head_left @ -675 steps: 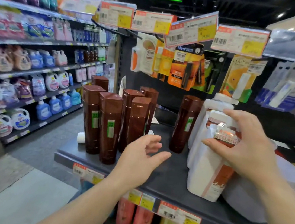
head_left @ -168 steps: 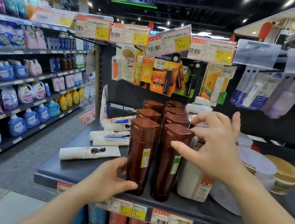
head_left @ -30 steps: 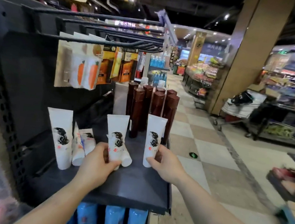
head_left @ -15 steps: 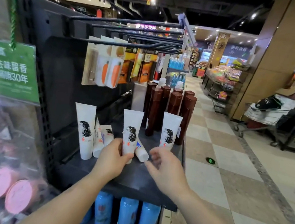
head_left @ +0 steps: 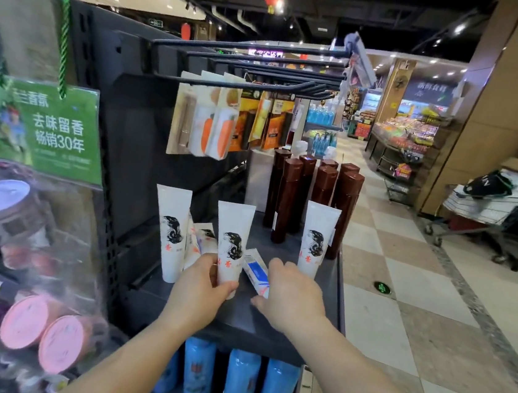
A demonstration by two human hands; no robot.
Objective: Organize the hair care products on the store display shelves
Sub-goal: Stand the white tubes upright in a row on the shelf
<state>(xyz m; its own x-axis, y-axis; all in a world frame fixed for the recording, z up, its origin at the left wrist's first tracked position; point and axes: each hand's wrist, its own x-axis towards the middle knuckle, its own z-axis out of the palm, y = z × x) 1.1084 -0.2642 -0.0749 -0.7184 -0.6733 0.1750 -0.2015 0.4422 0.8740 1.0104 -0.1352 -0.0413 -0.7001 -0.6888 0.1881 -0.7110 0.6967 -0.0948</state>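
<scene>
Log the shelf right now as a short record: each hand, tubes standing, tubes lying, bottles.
left hand: grips the base of the middle white tube, upright
right hand: fingers curled at the lying blue-labelled tube; grip unclear
standing tubes: three, with the far tube by the back panel and the aisle-side tube near the shelf edge
lying tubes: more behind the middle one
brown bottles: upright, grouped behind the tubes
shelf: dark, bare at the front
</scene>
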